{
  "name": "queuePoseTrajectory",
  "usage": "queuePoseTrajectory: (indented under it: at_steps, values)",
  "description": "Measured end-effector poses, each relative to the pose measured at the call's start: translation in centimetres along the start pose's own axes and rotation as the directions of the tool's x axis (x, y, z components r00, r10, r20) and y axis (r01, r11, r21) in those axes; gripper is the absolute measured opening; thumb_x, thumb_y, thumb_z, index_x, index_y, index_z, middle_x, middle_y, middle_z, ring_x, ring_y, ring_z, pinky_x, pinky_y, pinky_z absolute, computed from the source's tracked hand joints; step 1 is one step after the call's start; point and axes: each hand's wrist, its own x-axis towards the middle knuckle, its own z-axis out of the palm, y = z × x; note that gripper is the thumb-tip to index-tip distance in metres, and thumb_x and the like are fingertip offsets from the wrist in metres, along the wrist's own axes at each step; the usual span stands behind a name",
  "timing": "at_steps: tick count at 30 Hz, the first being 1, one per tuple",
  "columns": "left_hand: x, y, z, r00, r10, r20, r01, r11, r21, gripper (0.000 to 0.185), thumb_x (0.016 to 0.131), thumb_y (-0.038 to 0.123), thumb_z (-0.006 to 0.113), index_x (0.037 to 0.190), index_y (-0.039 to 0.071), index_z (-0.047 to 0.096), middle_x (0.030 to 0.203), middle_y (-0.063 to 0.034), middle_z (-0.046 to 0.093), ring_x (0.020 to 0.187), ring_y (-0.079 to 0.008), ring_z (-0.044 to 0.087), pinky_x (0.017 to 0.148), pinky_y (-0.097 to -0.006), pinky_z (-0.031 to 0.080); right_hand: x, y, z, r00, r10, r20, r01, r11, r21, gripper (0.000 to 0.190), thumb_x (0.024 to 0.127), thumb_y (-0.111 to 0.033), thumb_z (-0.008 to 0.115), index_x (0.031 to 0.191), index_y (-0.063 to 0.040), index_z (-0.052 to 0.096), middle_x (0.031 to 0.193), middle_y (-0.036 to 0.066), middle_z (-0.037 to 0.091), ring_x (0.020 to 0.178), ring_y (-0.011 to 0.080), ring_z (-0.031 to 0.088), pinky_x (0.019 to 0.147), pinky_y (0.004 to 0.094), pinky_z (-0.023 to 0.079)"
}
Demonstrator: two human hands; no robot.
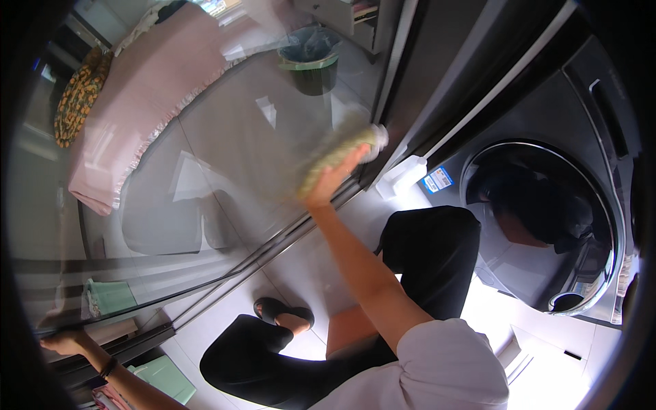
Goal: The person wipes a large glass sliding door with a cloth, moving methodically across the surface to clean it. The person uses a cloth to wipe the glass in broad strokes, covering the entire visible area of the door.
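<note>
My right hand (328, 182) holds a yellow-green cloth (335, 154) against the pane of a glass sliding door (205, 225), low down near its dark upright frame. Motion blurs the cloth and the fingertips. At the far left, my left hand (64, 342), with a dark bracelet at the wrist, grips the dark edge of the door; its fingertips are partly hidden. The metal floor track (266, 259) runs below the pane, between the two hands.
A front-loading washing machine (538, 225) stands at the right, with a white bottle (402, 177) beside it. Under me is a brown stool (348, 330). Behind the glass are a lined waste bin (312, 72) and a pink-covered bed (148, 97). A mint-green box (164, 379) lies lower left.
</note>
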Motion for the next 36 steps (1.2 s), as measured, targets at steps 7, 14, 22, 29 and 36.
queuePoseTrajectory:
  at_steps: [7, 14, 22, 29, 36]
  values:
    - [2.8, -1.2, -0.8, 0.999, -0.050, -0.011, 0.048, 0.988, -0.148, 0.047, 0.087, 0.037, 0.049, 0.111, -0.003, 0.057, 0.116, -0.0208, 0.054, 0.102, -0.0406, 0.059, 0.091, -0.0643, 0.048, -12.6, 9.9, 0.2, 0.124, 0.992, -0.020, -0.791, 0.111, 0.602, 0.069, 0.095, -0.056, 0.041, 0.144, -0.008, 0.032, 0.142, 0.005, 0.038, 0.130, 0.0208, 0.037, 0.109, 0.0335, 0.026]
    - [1.3, -0.4, 0.0, 0.998, -0.036, 0.046, 0.043, 0.984, -0.174, 0.058, 0.088, 0.048, 0.046, 0.117, -0.002, 0.055, 0.122, -0.0201, 0.052, 0.111, -0.0400, 0.056, 0.098, -0.0614, 0.044, -30.6, -8.8, 5.1, -0.330, 0.936, 0.118, -0.876, -0.351, 0.331, 0.069, 0.096, -0.056, 0.039, 0.145, -0.009, 0.031, 0.143, 0.005, 0.038, 0.129, 0.0212, 0.037, 0.109, 0.0325, 0.026]
    - [1.8, -0.6, -0.4, 0.992, -0.034, 0.123, 0.056, 0.982, -0.182, 0.048, 0.095, 0.045, 0.039, 0.110, 0.003, 0.056, 0.113, -0.0165, 0.058, 0.098, -0.0351, 0.062, 0.089, -0.0594, 0.053, -24.1, -5.1, 3.3, -0.461, 0.833, 0.307, -0.742, -0.551, 0.382, 0.068, 0.097, -0.057, 0.037, 0.147, -0.011, 0.030, 0.144, 0.004, 0.037, 0.129, 0.0216, 0.037, 0.109, 0.0313, 0.026]
    - [3.2, -4.3, -0.9, 0.975, 0.207, 0.084, -0.201, 0.977, -0.073, 0.039, 0.100, 0.034, 0.034, 0.100, -0.001, 0.052, 0.101, -0.0146, 0.060, 0.090, -0.0259, 0.058, 0.085, -0.0423, 0.051, -1.3, -4.1, 1.5, 0.245, 0.961, 0.132, -0.772, 0.110, 0.626, 0.069, 0.098, -0.057, 0.033, 0.150, -0.011, 0.024, 0.150, 0.005, 0.030, 0.134, 0.0240, 0.031, 0.112, 0.0329, 0.021]
    - [1.1, -2.4, -0.9, 0.948, 0.313, 0.065, -0.317, 0.946, 0.065, 0.041, 0.101, 0.032, 0.033, 0.092, -0.003, 0.053, 0.088, -0.0116, 0.060, 0.079, -0.0201, 0.051, 0.077, -0.0346, 0.045, 2.7, -23.4, 4.6, 0.933, -0.327, 0.151, 0.337, 0.940, -0.050, 0.060, 0.100, -0.045, 0.026, 0.153, -0.017, 0.019, 0.156, 0.026, 0.006, 0.143, 0.0478, 0.001, 0.108, 0.0672, 0.000]
